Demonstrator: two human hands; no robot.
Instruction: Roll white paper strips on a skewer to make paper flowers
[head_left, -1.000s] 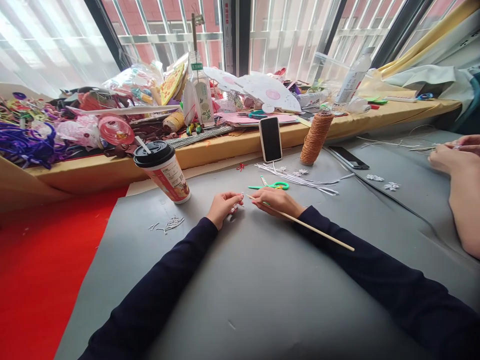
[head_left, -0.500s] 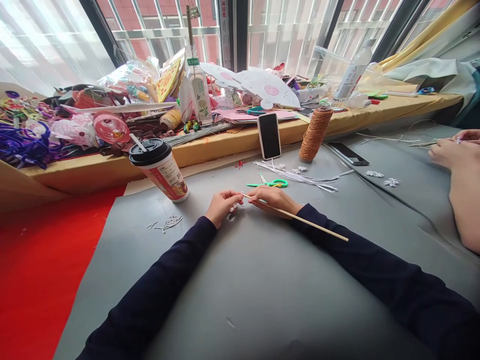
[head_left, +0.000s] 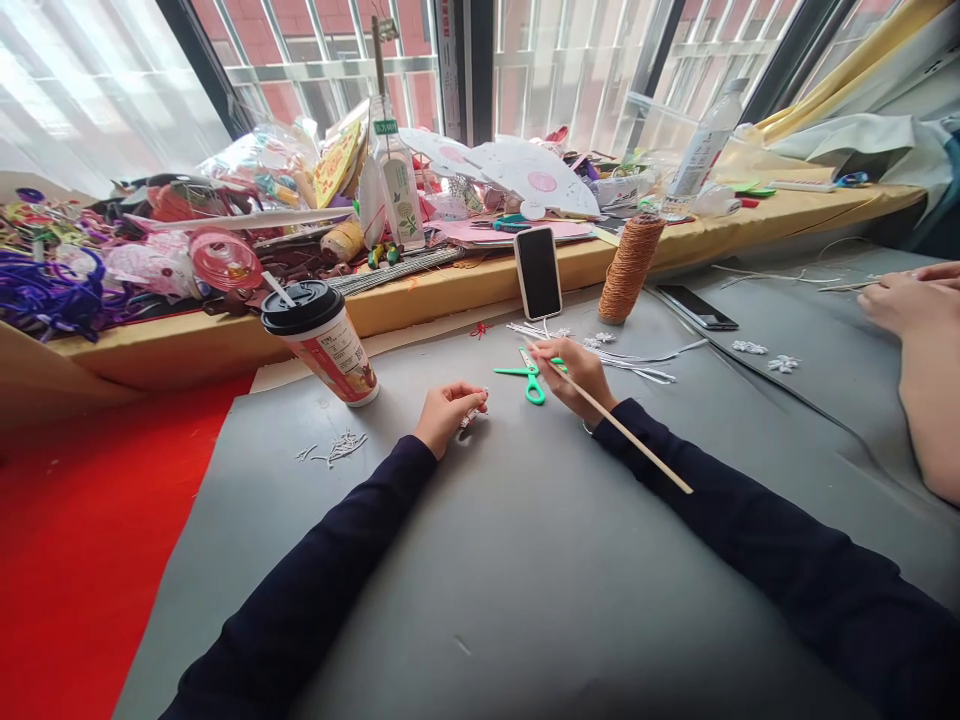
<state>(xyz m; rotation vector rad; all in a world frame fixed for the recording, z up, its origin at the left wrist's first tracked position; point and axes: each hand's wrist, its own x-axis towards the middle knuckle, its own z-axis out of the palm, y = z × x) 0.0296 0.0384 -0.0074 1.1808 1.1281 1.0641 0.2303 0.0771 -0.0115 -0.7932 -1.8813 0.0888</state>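
My left hand (head_left: 448, 418) is closed, fingertips pinched on a small white piece (head_left: 471, 415), perhaps knotted cord; most of it is covered by the fingers. My right hand (head_left: 579, 378) grips a thin wooden stick (head_left: 637, 437) that slants back over the wrist and dark sleeve. Its far tip points up and left, apart from the left hand. Green-handled scissors (head_left: 534, 388) lie open on the grey table cover (head_left: 480, 560), just left of the right hand. Behind that hand are several white cords (head_left: 652, 372). Short cord ends (head_left: 341, 448) lie in a small heap left of my left hand.
A lidded paper cup (head_left: 326, 350) with a straw stands at left. A propped phone (head_left: 538, 272), a brown twine spool (head_left: 631, 268) and a flat phone (head_left: 697, 307) sit farther back. White knotted flowers (head_left: 784, 365) lie near a co-worker's hands (head_left: 911, 300). The sill (head_left: 435, 290) is cluttered.
My right hand has moved up and right with the stick, away from my left hand, which stays nearly in place. More of the green scissors shows now.
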